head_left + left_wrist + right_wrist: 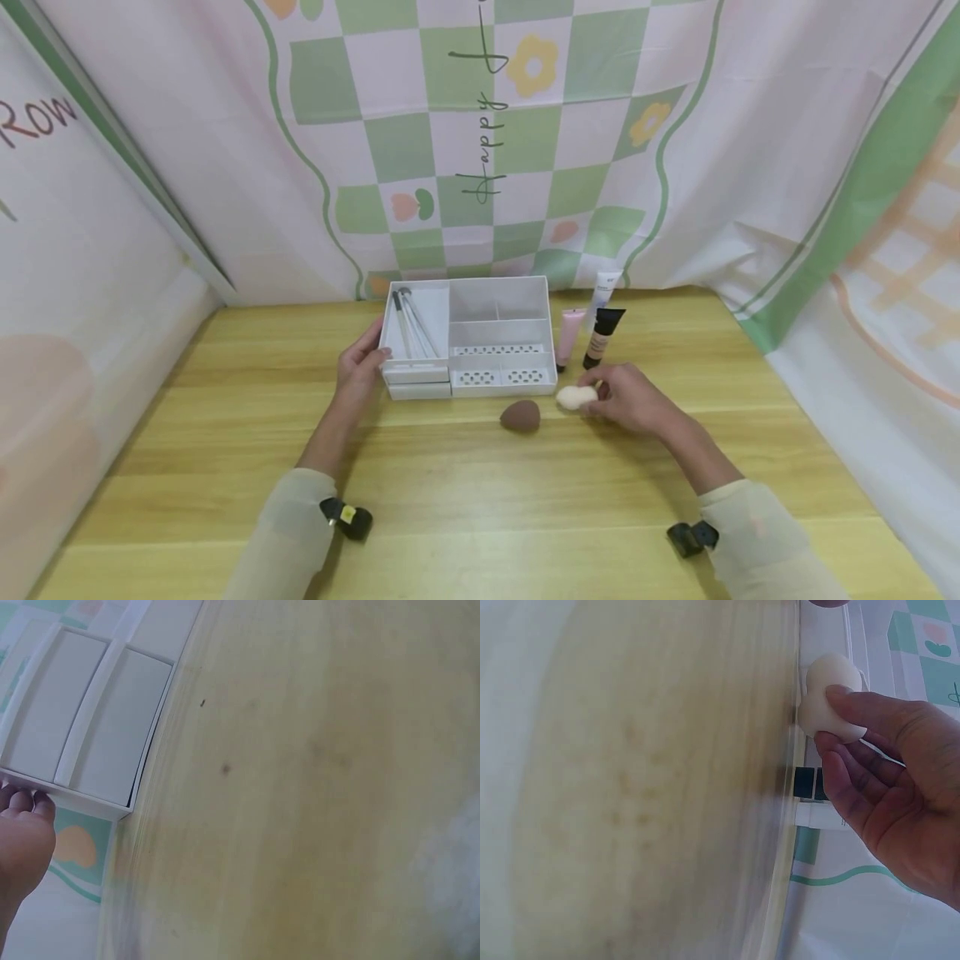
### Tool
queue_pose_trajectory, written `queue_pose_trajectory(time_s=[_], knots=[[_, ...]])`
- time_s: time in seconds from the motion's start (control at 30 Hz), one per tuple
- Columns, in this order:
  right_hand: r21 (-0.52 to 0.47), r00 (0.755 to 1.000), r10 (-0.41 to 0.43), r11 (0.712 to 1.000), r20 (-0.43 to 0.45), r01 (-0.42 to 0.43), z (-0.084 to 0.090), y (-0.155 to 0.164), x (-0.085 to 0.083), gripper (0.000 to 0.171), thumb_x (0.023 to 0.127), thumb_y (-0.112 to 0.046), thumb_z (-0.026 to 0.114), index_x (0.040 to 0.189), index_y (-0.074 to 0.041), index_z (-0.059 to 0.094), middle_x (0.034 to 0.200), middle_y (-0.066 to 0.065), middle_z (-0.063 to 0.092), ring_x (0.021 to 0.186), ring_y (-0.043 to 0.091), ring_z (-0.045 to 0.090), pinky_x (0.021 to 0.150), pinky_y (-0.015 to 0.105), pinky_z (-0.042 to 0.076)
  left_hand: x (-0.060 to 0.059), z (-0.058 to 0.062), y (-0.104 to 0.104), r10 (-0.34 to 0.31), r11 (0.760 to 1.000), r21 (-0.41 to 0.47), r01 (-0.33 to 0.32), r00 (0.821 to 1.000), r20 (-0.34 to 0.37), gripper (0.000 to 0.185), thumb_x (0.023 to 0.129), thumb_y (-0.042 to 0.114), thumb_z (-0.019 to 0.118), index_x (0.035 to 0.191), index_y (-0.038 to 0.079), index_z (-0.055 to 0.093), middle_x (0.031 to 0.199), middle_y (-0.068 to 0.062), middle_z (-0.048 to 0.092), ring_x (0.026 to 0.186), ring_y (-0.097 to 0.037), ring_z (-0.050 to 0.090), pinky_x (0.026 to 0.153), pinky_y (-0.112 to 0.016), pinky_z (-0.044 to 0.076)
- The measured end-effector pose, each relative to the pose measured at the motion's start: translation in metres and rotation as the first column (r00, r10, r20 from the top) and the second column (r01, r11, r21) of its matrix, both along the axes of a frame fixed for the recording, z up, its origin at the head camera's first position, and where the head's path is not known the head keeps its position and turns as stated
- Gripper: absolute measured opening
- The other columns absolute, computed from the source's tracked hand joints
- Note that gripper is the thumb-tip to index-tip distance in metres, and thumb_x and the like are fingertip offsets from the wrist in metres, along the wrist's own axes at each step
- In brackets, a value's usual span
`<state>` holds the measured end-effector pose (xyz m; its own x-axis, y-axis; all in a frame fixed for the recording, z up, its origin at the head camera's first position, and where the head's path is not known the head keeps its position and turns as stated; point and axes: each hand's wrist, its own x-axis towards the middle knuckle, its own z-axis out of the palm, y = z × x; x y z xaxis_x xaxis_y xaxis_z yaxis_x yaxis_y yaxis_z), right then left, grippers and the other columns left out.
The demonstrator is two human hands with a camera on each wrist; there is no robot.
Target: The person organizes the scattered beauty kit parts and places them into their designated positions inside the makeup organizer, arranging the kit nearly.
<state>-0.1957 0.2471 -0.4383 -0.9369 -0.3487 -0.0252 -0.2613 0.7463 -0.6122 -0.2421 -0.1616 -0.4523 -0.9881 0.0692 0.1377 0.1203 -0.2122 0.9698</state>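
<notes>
A white compartment organizer (495,337) stands mid-table, with two slim brushes (411,325) in its left bin. My left hand (362,365) rests against the organizer's left front corner (112,802), fingertips (26,801) touching its wall. My right hand (626,398) pinches a cream makeup sponge (576,397) just off the organizer's right front corner; in the right wrist view the fingers (855,742) curl round the cream sponge (831,694). A brown makeup sponge (521,415) lies on the table left of it.
Three tubes stand right of the organizer: a pink one (569,336), a black-capped beige one (600,336) and a white one (604,287) behind. Patterned cloth walls (480,142) close the wooden table (480,500) on three sides.
</notes>
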Motion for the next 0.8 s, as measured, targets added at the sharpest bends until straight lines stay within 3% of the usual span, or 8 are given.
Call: queue_pose_trajectory(time_s=[0.53,0.8], knots=[[-0.002,1.0,0.016,1.0,0.011,-0.016,0.006,0.001,0.0,0.021,0.084,-0.007,0.078,0.103,0.0,0.074,0.078,0.004,0.068,0.066,0.012,0.055,0.051,0.019,0.048,0.001,0.002,0.001,0.0,1.0,-0.001,0.0,1.0,0.01,0.06,0.097,-0.005,0.044,0.155,-0.004,0.03,0.168,-0.016,0.026,0.158,-0.029,0.025,0.128,-0.035,0.028],[-0.031,0.998,-0.014,0.999,0.054,0.016,0.012,0.0,-0.002,0.029,0.084,-0.008,0.078,0.111,0.001,0.072,0.082,0.009,0.069,0.068,0.015,0.058,0.051,0.021,0.051,0.0,0.002,0.001,0.004,1.0,0.002,-0.004,1.0,0.008,0.06,0.097,-0.006,0.043,0.155,-0.004,0.03,0.168,-0.016,0.025,0.158,-0.029,0.024,0.129,-0.036,0.026]])
